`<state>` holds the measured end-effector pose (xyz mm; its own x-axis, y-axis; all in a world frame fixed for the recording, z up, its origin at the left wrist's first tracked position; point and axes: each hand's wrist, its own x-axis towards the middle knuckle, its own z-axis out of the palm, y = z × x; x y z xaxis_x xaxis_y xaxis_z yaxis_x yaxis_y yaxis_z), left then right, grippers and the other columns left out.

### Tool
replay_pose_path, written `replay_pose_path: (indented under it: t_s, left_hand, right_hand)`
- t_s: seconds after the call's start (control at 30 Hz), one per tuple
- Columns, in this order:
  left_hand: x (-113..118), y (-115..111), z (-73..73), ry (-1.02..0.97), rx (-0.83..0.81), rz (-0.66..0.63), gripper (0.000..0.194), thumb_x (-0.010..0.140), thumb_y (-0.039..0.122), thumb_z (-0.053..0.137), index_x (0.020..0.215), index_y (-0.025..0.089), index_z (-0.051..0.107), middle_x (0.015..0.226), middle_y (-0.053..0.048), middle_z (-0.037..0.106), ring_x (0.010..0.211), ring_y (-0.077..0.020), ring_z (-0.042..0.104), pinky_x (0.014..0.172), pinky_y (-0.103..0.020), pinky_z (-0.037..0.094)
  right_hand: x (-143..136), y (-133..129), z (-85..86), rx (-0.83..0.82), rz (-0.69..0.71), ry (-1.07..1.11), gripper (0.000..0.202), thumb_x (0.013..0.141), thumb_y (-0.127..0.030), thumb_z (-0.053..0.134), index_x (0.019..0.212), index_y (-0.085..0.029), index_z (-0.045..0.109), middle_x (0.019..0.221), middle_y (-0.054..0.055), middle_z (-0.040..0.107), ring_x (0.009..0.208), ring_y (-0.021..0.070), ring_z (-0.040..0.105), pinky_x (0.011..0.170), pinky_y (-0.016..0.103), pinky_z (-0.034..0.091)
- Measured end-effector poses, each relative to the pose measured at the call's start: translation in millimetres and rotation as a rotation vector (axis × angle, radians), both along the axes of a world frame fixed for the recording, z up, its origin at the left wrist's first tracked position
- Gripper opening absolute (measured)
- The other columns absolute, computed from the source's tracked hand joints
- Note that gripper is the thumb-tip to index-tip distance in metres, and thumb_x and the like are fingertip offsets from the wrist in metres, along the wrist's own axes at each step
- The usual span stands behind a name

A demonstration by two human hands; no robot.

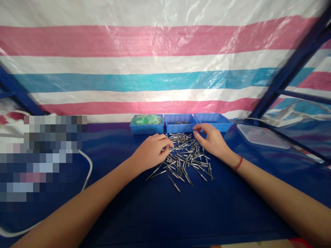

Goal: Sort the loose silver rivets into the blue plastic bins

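Left hand [154, 151]: count 1; hanging over the left side of the rivet heap, fingers bent, thumb close to the index finger; whether it is pinching a rivet cannot be told.
Right hand [213, 140]: count 1; hovering at the heap's far right edge, thumb and index finger curving apart with a clear gap, holding nothing visible.
Red cord [239, 163]: count 1; circling the right wrist.
Blind rivets [184, 158]: dozens, overlapping too heavily for an exact count; lying loose between the two hands and spreading toward the wearer.
Stray rivet [174, 184]: count 1; lying just off the heap's near edge.
Blue compartments [178, 129]: count 3; standing in a row just beyond the hands.
Left compartment [144, 130]: holding green and whitish pieces, too blurred to name or count.
Middle compartment: holding a small batch of rivets, count unreadable.
Right compartment [219, 123]: standing just behind the right hand.
Translucent lid [262, 136]: count 1; lying flat to the right of the right hand.
White cable [89, 167]: looping left of the left forearm.
Surface: dark blue tabletop [155, 213], reflecting light, extending beneath both hands.
Room: striped plastic sheet [155, 41] in white, pink and blue, hanging beyond the compartments; blue posts [274, 91], 2 main ones, slanting at either side.
Far left: a pixelated patch is masking detail.
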<state>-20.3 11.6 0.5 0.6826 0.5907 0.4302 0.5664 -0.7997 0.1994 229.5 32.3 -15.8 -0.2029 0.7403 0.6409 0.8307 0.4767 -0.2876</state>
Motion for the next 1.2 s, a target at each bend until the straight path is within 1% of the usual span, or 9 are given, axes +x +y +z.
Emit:
replay_pose_path:
  t_s: [0.13,0.33,0.4,0.53,0.6,0.83,0.93,1.03,1.2]
  left_hand:
    - [0,-2,0.8,0.077,-0.05,-0.091,0.022,0.083,0.013,0.046,0.09,0.019,0.067,0.092,-0.003,0.067,0.086,-0.0163,0.059,0.08,-0.03,0.043]
    - [0,-7,2.5,0.151,-0.106,-0.121,0.021,0.083,0.015,0.048,0.087,0.021,0.068,0.09,-0.001,0.068,0.086,-0.0151,0.06,0.075,-0.028,0.038]
    - [0,-8,2.5,0.192,-0.1,-0.116,0.022,0.085,0.019,0.048,0.088,0.023,0.069,0.09,0.0,0.068,0.086,-0.0154,0.06,0.074,-0.028,0.036]
    - [0,-7,2.7,0.248,-0.099,-0.118,0.02,0.089,0.031,0.051,0.092,0.026,0.07,0.091,0.0,0.068,0.087,-0.0161,0.059,0.074,-0.029,0.033]
    - [2,-7,3.3,0.263,-0.12,-0.105,0.02,0.09,0.032,0.051,0.093,0.026,0.069,0.094,0.0,0.067,0.09,-0.0163,0.058,0.075,-0.029,0.033]
    - [9,-11,6.6,0.273,-0.219,-0.029,0.019,0.091,0.028,0.049,0.092,0.023,0.068,0.098,-0.001,0.065,0.092,-0.0165,0.058,0.079,-0.03,0.038]
    - [12,-15,5.4,0.286,-0.195,0.014,0.02,0.091,0.026,0.047,0.089,0.022,0.066,0.099,-0.001,0.063,0.094,-0.0183,0.057,0.079,-0.033,0.038]
    - [15,-17,1.7,0.318,-0.13,0.05,0.023,0.094,0.025,0.042,0.089,0.02,0.064,0.099,-0.003,0.061,0.096,-0.0204,0.056,0.079,-0.035,0.038]
    - [17,-16,-2.6,0.353,-0.087,0.046,0.027,0.095,0.026,0.038,0.092,0.019,0.063,0.099,-0.005,0.06,0.095,-0.0211,0.056,0.078,-0.035,0.038]
  right_hand:
    - [1,2,-10.4,-0.075,0.014,0.053,0.015,0.08,-0.024,0.051,0.088,-0.017,0.063,0.077,0.004,0.065,0.069,0.0182,0.058,0.065,0.032,0.045]
    - [-5,-4,-10.0,-0.134,0.057,0.08,0.017,0.08,-0.024,0.051,0.09,-0.016,0.063,0.077,0.004,0.065,0.067,0.0172,0.058,0.064,0.032,0.046]
    - [-6,-7,-9.5,-0.144,0.071,0.09,0.016,0.08,-0.023,0.051,0.089,-0.016,0.064,0.076,0.004,0.065,0.065,0.0166,0.058,0.063,0.031,0.046]
    - [-7,-8,-9.3,-0.158,0.079,0.098,0.017,0.08,-0.023,0.052,0.089,-0.016,0.064,0.078,0.005,0.066,0.064,0.0157,0.058,0.062,0.03,0.046]
    - [-7,-8,-9.8,-0.168,0.075,0.103,0.017,0.08,-0.022,0.052,0.089,-0.015,0.064,0.078,0.005,0.066,0.063,0.0152,0.057,0.061,0.029,0.046]
    - [-10,-8,-13.1,-0.188,0.109,0.115,0.016,0.08,-0.022,0.052,0.088,-0.016,0.064,0.081,0.004,0.067,0.064,0.0146,0.058,0.061,0.028,0.045]
    - [-13,-11,-13.5,-0.198,0.134,0.131,0.015,0.08,-0.022,0.052,0.089,-0.017,0.064,0.083,0.005,0.068,0.068,0.0152,0.059,0.062,0.028,0.046]
    - [-16,-13,-12.9,-0.2,0.16,0.147,0.015,0.08,-0.02,0.052,0.089,-0.018,0.064,0.086,0.005,0.068,0.072,0.0158,0.061,0.063,0.029,0.046]
    - [-18,-16,-11.4,-0.199,0.185,0.149,0.014,0.08,-0.018,0.052,0.087,-0.018,0.063,0.086,0.005,0.068,0.074,0.0157,0.061,0.065,0.029,0.046]
